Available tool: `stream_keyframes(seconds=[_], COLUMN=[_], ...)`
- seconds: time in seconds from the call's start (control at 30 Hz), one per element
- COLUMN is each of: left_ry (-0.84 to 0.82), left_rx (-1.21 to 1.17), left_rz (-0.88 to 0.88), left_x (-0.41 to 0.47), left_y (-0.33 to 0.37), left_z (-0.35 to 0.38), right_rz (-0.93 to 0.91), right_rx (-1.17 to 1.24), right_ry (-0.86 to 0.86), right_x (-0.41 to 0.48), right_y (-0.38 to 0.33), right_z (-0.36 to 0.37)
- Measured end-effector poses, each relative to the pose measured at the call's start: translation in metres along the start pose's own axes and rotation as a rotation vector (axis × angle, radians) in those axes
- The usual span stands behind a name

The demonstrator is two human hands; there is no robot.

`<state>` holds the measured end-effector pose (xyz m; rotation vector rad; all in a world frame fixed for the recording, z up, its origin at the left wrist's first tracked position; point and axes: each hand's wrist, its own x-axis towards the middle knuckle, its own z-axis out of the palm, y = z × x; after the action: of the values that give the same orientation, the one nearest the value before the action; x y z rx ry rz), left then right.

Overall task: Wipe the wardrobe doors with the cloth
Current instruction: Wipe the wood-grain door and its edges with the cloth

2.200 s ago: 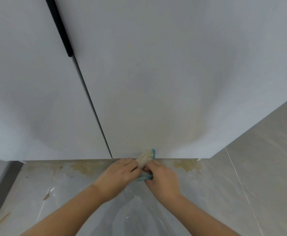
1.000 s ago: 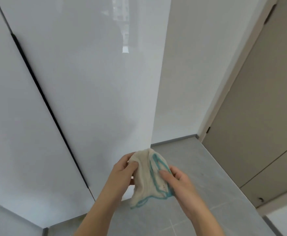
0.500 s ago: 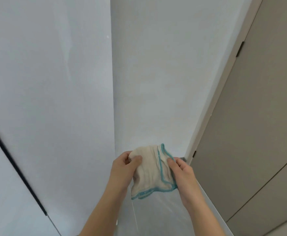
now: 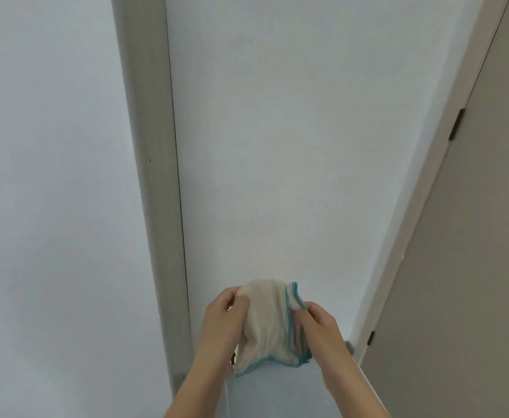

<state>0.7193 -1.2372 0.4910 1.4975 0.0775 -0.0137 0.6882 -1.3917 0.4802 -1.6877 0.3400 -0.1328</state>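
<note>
A cream cloth [image 4: 266,324] with a teal edge hangs between my two hands in the lower middle of the view. My left hand [image 4: 221,324] pinches its left upper corner and my right hand [image 4: 322,330] grips its right side. The cloth is held in the air, apart from any surface. The white glossy wardrobe door [image 4: 51,191] fills the left part of the view, and its grey side edge [image 4: 159,191] runs down the middle.
A white wall [image 4: 277,146] stands straight ahead. A beige room door [image 4: 473,267] with its pale frame [image 4: 404,236] and dark hinges rises on the right. A strip of grey floor [image 4: 277,393] shows below the cloth.
The view rose from the foot of the wardrobe doors and turned right past the wardrobe's side edge. Both hands lifted the bunched cloth off the floor and spread it between them.
</note>
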Motion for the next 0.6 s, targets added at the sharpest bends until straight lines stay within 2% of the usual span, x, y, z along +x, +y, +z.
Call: stream_keyframes(seconds=[0.1,0.2,0.3,0.47,0.6], left_ry=[-0.028,-0.011,0.047,0.227,0.386], left_rx=[0.037,0.070,0.097,0.070,0.064], left_rz=[0.023,0.088,0.098,0.120,0.173], left_x=[0.049,0.086,0.115,0.154,0.184], left_y=[0.011,0.021,0.023,0.030,0.038], left_z=[0.024,0.039,0.048,0.048,0.050], right_rz=[-0.058,-0.134,-0.113,-0.135,-0.239], right_rx=[-0.077,-0.131,-0.112,0.013,0.072], right_ry=[-0.037,0.051,0.092,-0.040,-0.272], right_x=[0.052,0.096,0.133,0.184,0.218], right_y=[-0.015,-0.023,-0.028,-0.047,-0.062], right_z=[-0.004,-0.010,-0.010,0.015,0.043])
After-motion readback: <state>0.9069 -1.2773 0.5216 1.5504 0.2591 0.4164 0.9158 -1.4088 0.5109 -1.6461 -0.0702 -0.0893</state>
